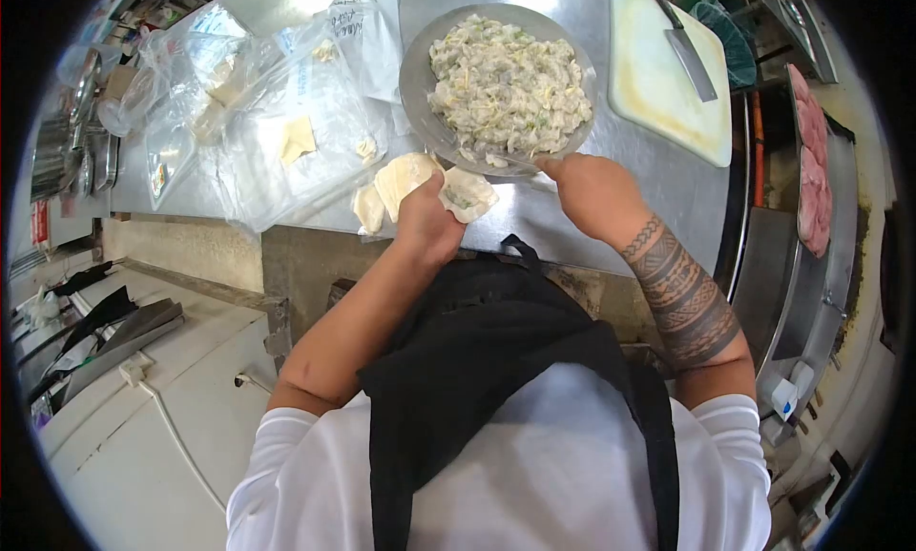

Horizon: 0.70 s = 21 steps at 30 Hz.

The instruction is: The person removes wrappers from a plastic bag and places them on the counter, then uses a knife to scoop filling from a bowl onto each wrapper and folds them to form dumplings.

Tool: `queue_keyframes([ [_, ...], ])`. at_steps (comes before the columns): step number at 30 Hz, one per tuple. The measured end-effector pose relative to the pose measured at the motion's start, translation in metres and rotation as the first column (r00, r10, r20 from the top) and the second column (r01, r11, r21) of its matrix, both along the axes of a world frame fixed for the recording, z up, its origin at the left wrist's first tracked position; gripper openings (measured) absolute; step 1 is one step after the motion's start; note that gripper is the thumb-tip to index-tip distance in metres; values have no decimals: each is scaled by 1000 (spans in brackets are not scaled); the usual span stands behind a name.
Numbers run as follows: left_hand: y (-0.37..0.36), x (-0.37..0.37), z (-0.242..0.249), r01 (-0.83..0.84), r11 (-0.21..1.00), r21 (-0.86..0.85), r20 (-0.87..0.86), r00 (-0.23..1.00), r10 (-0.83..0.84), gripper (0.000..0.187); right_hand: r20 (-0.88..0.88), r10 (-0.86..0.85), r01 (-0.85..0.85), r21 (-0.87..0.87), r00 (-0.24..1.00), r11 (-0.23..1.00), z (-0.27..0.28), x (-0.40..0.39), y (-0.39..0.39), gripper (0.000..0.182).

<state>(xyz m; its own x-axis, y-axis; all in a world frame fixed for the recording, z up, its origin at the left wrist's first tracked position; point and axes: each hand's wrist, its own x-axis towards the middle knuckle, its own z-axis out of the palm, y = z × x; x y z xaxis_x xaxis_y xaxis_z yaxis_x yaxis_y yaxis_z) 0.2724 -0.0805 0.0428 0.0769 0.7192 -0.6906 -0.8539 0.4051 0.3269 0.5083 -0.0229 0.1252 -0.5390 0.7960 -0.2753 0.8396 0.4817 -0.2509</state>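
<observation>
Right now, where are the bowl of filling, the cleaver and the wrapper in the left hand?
bowl of filling (416,74), head view, bare left rim.
cleaver (691,62), head view, middle of blade.
wrapper (469,194), head view, filled centre, beside the left hand (426,225).

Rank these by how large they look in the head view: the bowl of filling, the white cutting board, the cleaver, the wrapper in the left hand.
1. Bowl of filling and white cutting board: too alike to separate.
2. Cleaver.
3. Wrapper held in the left hand, partly hidden, though close to the cleaver.

Left hand (426,217) raised and cupped, right hand (592,190) fisted, forearm tattooed, both arms bent forward
</observation>
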Motion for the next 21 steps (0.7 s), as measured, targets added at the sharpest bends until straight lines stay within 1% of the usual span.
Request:
queue_keyframes([
  [3, -1, 5, 3, 11, 1000, 1, 64, 998, -11, 46, -145, -3, -11, -101, 989, 995, 5, 6, -7, 43],
  [6, 0, 8, 10, 11, 999, -52, 81, 997, -7, 47, -353, 46, -94, -119, 934, 989, 0, 8, -29, 46],
  [7, -2, 8, 14, 17, 997, -74, 80, 997, -11, 47, -338, 49, -71, -54, 940, 996, 0, 3, -42, 52],
  [8, -4, 7, 18, 23, 995, -95, 78, 997, -16, 47, -293, 48, -60, -29, 955, 998, 0, -1, -54, 52],
  [10, -10, 4, 27, 6, 998, -64, 91, 996, 0, 48, -206, 46, -41, 28, 977, 999, 1, -8, -72, 53],
  [11, -11, 2, 31, -5, 999, -46, 96, 995, 9, 49, -248, 85, -76, 47, 965, 996, 2, -6, -75, 53],
  [14, -10, -8, 36, -20, 998, -52, 17, 1000, 21, 50, -211, 76, -60, 82, 975, 995, 22, -8, -68, 53],
  [17, -3, -19, 50, -59, 998, -12, 0, 998, 59, 48, -310, 33, 5, 123, 950, 992, 42, -24, -62, 48],
  [20, -4, -32, 44, -41, 979, 202, 59, 998, 30, 46, -268, 58, -38, 80, 962, 996, 35, -43, -62, 51],
  [21, -1, -29, 48, -115, 981, 157, 33, 993, 111, 40, -272, 75, -51, 95, 959, 994, 30, -50, -63, 52],
])
